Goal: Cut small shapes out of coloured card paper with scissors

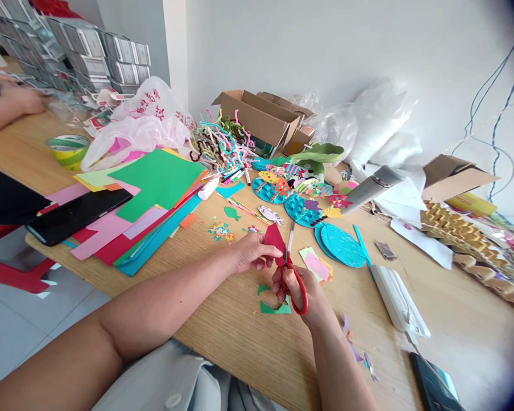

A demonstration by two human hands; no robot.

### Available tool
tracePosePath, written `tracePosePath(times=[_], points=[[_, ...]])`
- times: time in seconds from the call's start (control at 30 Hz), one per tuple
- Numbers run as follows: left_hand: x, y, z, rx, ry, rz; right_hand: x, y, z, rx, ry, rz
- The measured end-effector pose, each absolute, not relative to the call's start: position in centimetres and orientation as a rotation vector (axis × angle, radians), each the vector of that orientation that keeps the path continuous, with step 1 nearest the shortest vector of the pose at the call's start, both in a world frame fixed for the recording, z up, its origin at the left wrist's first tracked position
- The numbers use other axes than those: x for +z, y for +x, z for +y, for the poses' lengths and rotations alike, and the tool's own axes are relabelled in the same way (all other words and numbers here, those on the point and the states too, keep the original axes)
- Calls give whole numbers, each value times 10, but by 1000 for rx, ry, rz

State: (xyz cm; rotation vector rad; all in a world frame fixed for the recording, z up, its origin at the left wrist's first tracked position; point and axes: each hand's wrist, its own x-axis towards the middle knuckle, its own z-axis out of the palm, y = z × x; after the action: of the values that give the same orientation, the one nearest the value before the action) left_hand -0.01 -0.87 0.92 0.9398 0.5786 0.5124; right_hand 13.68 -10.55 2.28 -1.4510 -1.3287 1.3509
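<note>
Pinched in my left hand is a small piece of red paper, held up over the middle of the table. My right hand grips red-handled scissors, fingers through the loops. Their blades meet the red paper; how far they cut into it is hard to see. Green paper scraps lie on the wood just beneath my hands. To the right rest small pink and yellow cut papers. A green paper fish lies beyond my left hand, near tiny coloured bits.
Coloured paper sheets and a black phone lie left. Pipe cleaners, a cardboard box and decorated paper fish fill the back. Right stand a grey bottle and white power strip. Another person's hand is far left.
</note>
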Motion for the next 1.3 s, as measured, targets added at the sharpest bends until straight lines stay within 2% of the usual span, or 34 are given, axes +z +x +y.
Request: tracePosePath(times=[1.3], points=[[11, -1, -7, 506, 989, 606, 24, 138, -105, 1351, -1514, -1341]])
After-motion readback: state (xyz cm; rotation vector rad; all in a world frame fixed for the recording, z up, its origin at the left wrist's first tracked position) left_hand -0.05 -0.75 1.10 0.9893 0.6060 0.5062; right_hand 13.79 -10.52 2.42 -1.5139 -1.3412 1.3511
